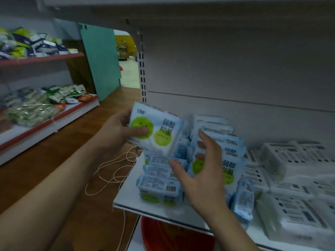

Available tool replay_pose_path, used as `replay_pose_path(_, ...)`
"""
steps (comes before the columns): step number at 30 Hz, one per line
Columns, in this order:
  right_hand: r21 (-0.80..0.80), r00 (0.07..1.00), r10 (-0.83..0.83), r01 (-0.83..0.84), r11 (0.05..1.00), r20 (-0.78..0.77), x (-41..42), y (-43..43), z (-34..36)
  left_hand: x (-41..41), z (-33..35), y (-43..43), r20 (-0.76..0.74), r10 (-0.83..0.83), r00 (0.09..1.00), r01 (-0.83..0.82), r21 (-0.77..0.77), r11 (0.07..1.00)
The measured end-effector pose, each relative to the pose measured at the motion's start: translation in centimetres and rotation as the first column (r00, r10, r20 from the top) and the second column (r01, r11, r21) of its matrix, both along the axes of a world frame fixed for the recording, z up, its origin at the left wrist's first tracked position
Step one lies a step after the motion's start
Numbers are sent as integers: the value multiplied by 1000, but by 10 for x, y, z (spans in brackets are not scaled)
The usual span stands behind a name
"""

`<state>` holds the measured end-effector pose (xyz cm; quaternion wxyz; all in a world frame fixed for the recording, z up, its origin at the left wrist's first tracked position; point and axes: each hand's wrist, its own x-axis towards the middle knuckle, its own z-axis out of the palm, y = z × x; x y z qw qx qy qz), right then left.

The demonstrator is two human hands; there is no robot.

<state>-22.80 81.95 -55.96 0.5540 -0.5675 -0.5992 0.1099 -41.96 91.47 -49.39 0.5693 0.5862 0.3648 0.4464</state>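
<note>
**Mia:** What is closest to us?

**Ben:** The right hand (203, 176). Its fingers are spread wide and it holds nothing. It hangs over the flat white metal shelf (126, 198), right in front of a standing blue and white pack with a green circle (228, 171). I cannot tell if the fingertips touch that pack.

**Mia:** What lies beside that hand?

**Ben:** A pile of flat blue and white packs (157, 185). They lie with their label sides up at the left end of the shelf. Under the shelf sits a round red plastic tub (168, 236).

**Mia:** And the other hand?

**Ben:** The left hand (119, 129) is a bit farther back. It pinches a soft white and blue pack with two green circles (163, 131). The thumb presses on the front, on one green circle, and the fingers curl behind. The pack is up in the air, tilted, above the pile and not touching the shelf.

**Mia:** What is to the right?

**Ben:** Rows of white wrapped packs with dark print (290, 178), on the same shelf.

**Mia:** And on the floor?

**Ben:** A thin white cord (112, 171) loops over the brown wooden floor (54, 156), left of the shelf.

**Mia:** What is far away?

**Ben:** A grey back wall (235, 60) stands behind the packs. Across the aisle, a white shelf with a red edge (76, 113) carries green and white snack bags (32, 109). A tall teal board (101, 60) stands next to it.
</note>
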Motion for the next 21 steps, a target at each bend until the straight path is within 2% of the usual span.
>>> replay_pose_path(2,-152,976,130,-157,976,-177,-1,1,9,-7,-3,-18,-95,-36,995,40,39,998)
replay_pose_path(4,-151,950,216,-253,956,-224,1,3,13,-9,-11,-29,-238,-72,969,95,87,992)
replay_pose_path(7,-154,984,171,-175,972,-39,0,4,11,-13,-24,-26,-486,11,874,89,184,979)
replay_pose_path(9,-181,991,113,-98,979,74,0,2,5,-22,-31,-17,-570,67,819,74,221,972)
replay_pose_path(12,-200,983,60,-25,979,172,1,1,-6,-35,-46,-4,-485,72,871,22,186,982)
replay_pose_path(16,-169,934,34,28,985,355,-1,2,-7,-31,-72,12,-371,187,909,-126,182,975)
replay_pose_path(19,-184,896,45,42,982,443,-5,5,-7,-20,-83,35,-384,196,902,-147,156,977)
replay_pose_path(21,-106,896,14,37,994,443,-6,8,-9,-13,-86,57,-448,170,878,-109,158,981)
